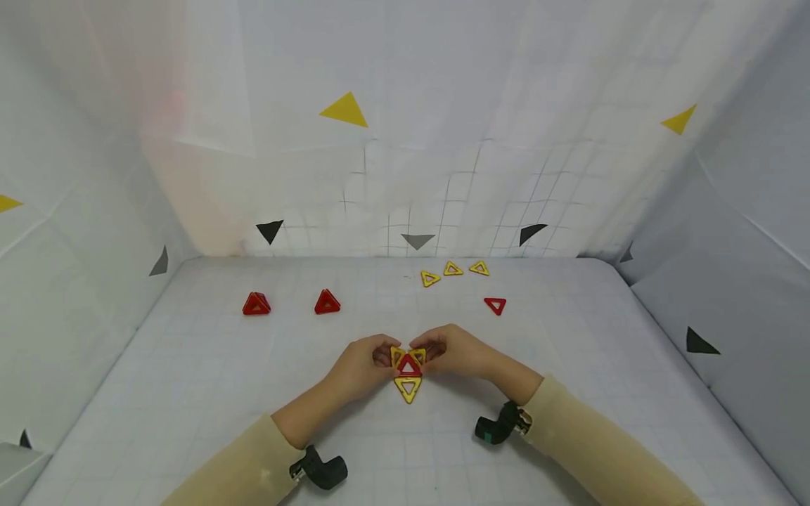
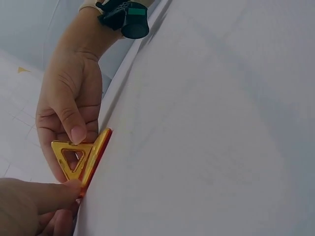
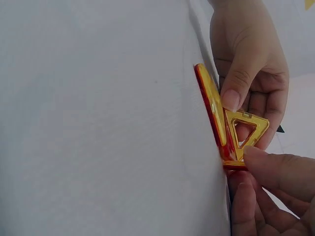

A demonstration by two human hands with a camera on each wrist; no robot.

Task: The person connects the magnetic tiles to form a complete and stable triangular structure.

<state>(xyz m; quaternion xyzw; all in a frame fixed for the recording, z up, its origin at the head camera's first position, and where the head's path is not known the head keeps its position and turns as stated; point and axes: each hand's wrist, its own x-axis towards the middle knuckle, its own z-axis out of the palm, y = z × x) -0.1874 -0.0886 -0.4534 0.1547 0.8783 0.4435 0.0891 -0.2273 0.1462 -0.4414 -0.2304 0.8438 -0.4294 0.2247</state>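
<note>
Both hands meet over a small group of triangular magnetic tiles in the head view. A red triangle tile (image 1: 409, 374) sits in the middle, with one yellow triangle tile (image 1: 408, 398) along its near side. The left hand (image 1: 358, 367) pinches a yellow tile (image 1: 395, 352) at the red one's left side. On the other side, the right hand (image 1: 460, 353) pinches another yellow tile (image 1: 420, 352). In the left wrist view, a yellow tile (image 2: 59, 152) stands tilted up off the table between the two thumbs. The right wrist view shows a raised yellow tile (image 3: 260, 123) as well.
Two red triangular pieces, one on the left (image 1: 256, 310) and one nearer the middle (image 1: 327, 309), stand on the table behind the hands. Three loose yellow triangles (image 1: 453, 272) lie at the back. A flat red triangle (image 1: 490, 302) lies back right. White cloth walls (image 1: 405, 190) surround the table.
</note>
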